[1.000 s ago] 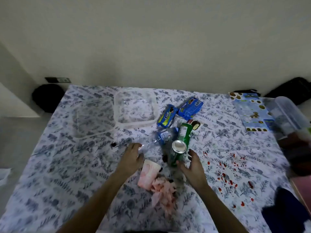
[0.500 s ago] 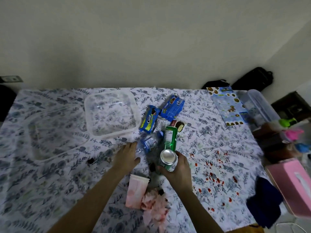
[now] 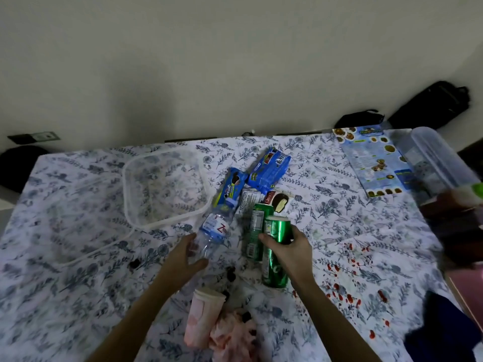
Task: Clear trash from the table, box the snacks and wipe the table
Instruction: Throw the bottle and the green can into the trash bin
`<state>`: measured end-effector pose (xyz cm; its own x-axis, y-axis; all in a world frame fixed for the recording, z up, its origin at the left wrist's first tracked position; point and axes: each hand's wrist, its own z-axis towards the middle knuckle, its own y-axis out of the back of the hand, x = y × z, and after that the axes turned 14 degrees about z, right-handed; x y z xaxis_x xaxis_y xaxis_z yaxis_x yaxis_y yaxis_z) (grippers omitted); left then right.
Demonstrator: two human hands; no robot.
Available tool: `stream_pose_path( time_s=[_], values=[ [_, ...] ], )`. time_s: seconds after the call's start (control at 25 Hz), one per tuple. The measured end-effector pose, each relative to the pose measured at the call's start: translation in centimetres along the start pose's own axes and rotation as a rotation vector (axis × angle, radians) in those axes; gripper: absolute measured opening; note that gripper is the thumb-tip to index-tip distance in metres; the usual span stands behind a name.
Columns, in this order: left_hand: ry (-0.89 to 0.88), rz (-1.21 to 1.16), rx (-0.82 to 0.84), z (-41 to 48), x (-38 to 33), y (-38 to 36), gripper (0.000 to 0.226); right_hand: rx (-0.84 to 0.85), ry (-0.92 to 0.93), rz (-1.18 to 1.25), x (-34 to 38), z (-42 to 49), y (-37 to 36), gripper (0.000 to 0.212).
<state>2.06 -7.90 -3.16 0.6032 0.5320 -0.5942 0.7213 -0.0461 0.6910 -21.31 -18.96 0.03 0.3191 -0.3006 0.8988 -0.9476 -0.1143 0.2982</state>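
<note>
Nearest lie a crumpled pink tissue [image 3: 230,335] and a pink paper cup [image 3: 203,313] on its side, on the floral-clothed tabletop [image 3: 65,296]. Dark crumbs [image 3: 231,273] are scattered just beyond them.

Next, the right hand [image 3: 292,254] grips a shiny green metal can [image 3: 277,229] round its middle, its fingers and thumb curled on it, and the can stands close to upright. A green labelled tube [image 3: 254,231] lies just beside it on the left.

The left hand [image 3: 183,257] has its fingers [image 3: 189,239] spread wide, with the thumb lower, and they bracket the base of a clear plastic water bottle with a blue label [image 3: 213,229]. Whether they touch it I cannot tell.

The bottle lies on its side with its long axis running away and a little to the right. Its base is toward the left hand and its blue cap is at the far end, so the left hand is the nearer. I judge the next move is to close around that base end.

Beyond the cap lie a blue sandwich-biscuit pack [image 3: 231,190], a larger blue snack pack [image 3: 269,171] and a white chocolate-pie pack [image 3: 278,202], none of them boxed yet. A clear square plastic container [image 3: 170,222] sits just to their left.
</note>
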Motion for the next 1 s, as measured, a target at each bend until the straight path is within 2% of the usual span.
stream_pose_path(
  time_s=[0.16,0.32,0.4,0.52,0.72,1.0],
  values=[
    [0.072,-0.075,-0.002,-0.2,-0.8,-0.3,0.069,0.135,-0.105,-0.012,-0.1,1.0,-2.0,0.089],
    [0.097,-0.064,-0.013,-0.2,-1.2,-0.5,0.071,0.087,-0.054,-0.035,0.0,0.9,-4.5,0.109],
    [0.109,-0.092,-0.020,-0.5,-1.3,-0.8,0.069,0.166,-0.132,-0.099,0.2,1.0,-5.5,0.126],
    [0.129,-0.131,-0.038,-1.3,-0.9,-1.2,0.068,0.250,-0.232,-0.157,0.8,1.1,-6.3,0.139],
    [0.168,-0.165,-0.028,-2.3,-0.6,-0.6,0.070,0.250,-0.261,-0.295,1.0,1.4,-6.5,0.144],
    [0.158,-0.332,-0.084,-3.9,-2.2,0.6,0.061,0.385,-0.261,-0.114,1.4,1.2,-3.6,0.136]
  ],
)
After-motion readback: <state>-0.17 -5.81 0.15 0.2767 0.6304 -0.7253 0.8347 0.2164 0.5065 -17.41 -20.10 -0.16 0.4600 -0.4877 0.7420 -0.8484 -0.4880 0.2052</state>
